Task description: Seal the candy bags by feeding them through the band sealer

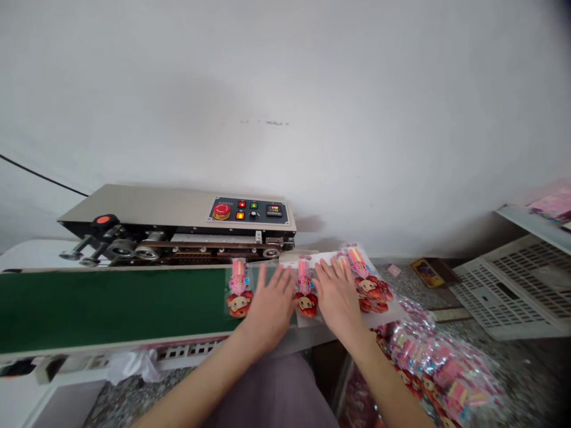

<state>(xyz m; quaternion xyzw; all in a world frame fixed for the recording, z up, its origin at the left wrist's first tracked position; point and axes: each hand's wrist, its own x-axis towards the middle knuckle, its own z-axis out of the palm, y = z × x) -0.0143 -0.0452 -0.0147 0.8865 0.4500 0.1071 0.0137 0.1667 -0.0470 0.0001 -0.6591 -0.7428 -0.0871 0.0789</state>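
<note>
My left hand (pixel 271 306) lies flat with its fingers stretched out at the right end of the green conveyor belt (pixel 111 306). What lies under it is mostly hidden. A clear packet with a pink-and-yellow item and a red cartoon figure (pixel 238 288) rests on the belt to its left. Between my two hands is a similar packet (pixel 306 294), close to the fingertips of both. My right hand (pixel 338 294) is spread over the white sheet (pixel 392 312), at the edge of a pile of such packets (pixel 370 285). Its fingers cover part of the pile.
Behind the belt stands a band sealing machine (pixel 178 208) with a lit control panel (pixel 250 210). More packets (pixel 437 362) are heaped at the lower right. A white plastic crate (pixel 513 291) and a small box (pixel 430 273) sit beyond them. The wall (pixel 312 107) closes off the back.
</note>
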